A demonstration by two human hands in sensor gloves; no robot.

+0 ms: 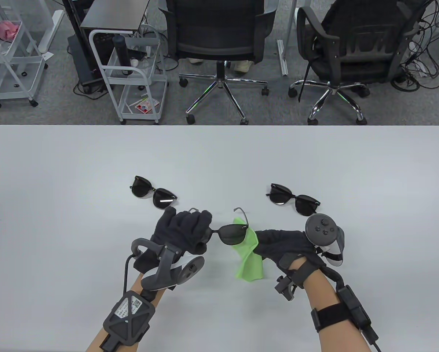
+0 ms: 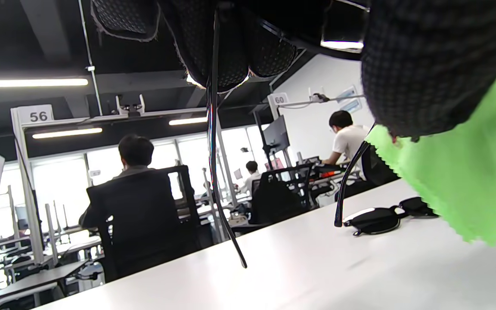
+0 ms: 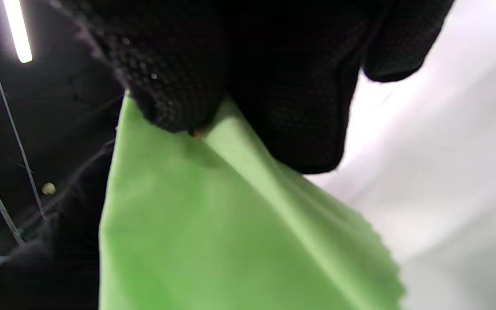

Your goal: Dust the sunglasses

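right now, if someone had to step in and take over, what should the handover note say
Left hand: grips the held sunglasses by one lens side, lifted off the table, arms unfolded.
Right hand: pinches the green cloth against the exposed lens; the rest of the cloth hangs down.
Elsewhere: two more pairs lie flat on the table, the left pair and the right pair.
Done: wiping of the held pair is under way; how much is clean, cannot tell.
Left: finish this pair, set it down. Whether the other two have been dusted is not visible, so check them.
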